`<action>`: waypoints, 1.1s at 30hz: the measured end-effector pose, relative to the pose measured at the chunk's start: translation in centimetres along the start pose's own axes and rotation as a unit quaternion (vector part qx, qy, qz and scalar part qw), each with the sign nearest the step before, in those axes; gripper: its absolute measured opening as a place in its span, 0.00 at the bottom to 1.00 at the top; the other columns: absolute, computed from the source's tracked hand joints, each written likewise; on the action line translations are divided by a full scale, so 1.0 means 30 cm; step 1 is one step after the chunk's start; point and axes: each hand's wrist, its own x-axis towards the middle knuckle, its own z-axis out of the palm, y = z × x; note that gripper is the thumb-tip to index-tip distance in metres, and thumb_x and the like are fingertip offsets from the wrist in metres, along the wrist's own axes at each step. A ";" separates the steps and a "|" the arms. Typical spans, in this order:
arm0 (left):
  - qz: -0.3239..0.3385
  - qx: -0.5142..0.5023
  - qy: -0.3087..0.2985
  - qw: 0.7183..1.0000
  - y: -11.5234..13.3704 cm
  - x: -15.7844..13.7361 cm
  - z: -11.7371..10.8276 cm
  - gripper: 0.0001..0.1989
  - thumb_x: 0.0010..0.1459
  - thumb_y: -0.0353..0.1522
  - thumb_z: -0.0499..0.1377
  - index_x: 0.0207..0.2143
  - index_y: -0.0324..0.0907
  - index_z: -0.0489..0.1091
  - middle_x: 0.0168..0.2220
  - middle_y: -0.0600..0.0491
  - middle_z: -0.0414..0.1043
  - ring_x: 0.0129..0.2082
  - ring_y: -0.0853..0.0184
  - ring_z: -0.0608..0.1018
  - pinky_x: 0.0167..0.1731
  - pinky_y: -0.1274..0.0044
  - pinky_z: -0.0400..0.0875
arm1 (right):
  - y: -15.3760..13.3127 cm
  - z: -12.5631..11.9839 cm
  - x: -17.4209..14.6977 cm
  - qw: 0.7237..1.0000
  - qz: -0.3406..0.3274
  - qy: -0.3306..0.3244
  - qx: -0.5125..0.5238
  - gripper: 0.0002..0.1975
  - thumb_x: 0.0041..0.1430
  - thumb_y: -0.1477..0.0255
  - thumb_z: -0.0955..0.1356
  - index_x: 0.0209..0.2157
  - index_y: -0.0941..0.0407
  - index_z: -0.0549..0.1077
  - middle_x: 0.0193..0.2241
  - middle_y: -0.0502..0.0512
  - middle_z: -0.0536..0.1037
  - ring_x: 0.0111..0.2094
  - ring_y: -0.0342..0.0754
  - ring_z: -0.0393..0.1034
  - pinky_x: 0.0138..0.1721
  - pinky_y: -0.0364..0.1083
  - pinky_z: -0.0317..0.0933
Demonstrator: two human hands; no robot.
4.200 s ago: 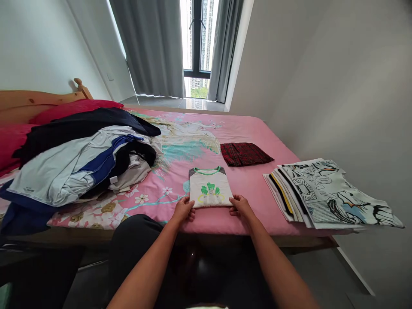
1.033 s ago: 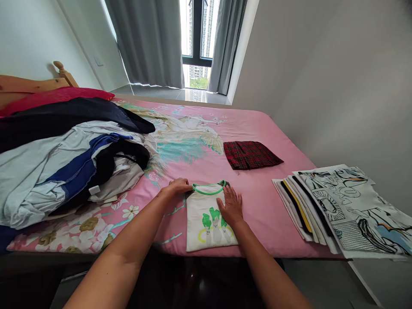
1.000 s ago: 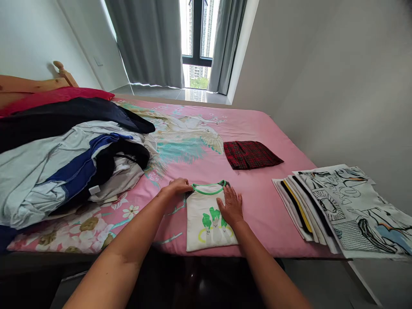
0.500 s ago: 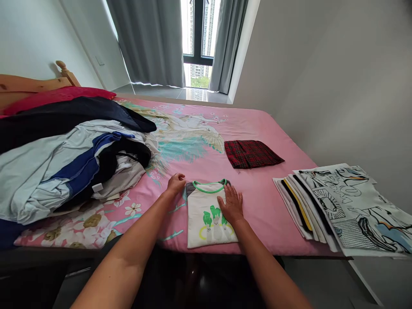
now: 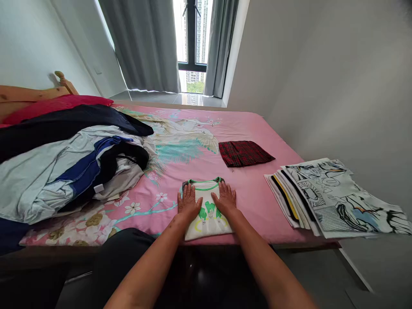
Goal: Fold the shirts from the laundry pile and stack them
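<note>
A folded cream T-shirt with a green-edged neckline and a green vegetable print lies at the bed's near edge, collar pointing away from me. My left hand rests flat on its left side, fingers spread over the grey shoulder. On its right side, my right hand lies flat too, fingers stretched toward the collar. Both palms cover parts of the shirt, and the print shows between them.
A heap of loose clothes fills the bed's left side. Beyond the shirt lies a folded red plaid garment. At the right edge is a stack of folded clothes, its top piece overhanging. Pink bedding lies beneath.
My left hand has moved right, from beside the shirt's left shoulder onto the shirt, and flattened out. My right hand stays on the right side. The camera view has shifted slightly.
</note>
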 end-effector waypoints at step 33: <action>-0.118 -0.430 0.073 0.892 -0.119 -0.516 -0.001 0.20 0.52 0.40 0.55 0.44 0.38 0.70 0.41 0.46 0.75 0.42 0.61 0.76 0.46 0.68 0.69 | 0.179 -0.075 -0.494 0.986 0.095 0.109 0.079 0.15 0.60 0.62 0.61 0.39 0.53 0.74 0.43 0.56 0.74 0.47 0.54 0.64 0.46 0.51 0.56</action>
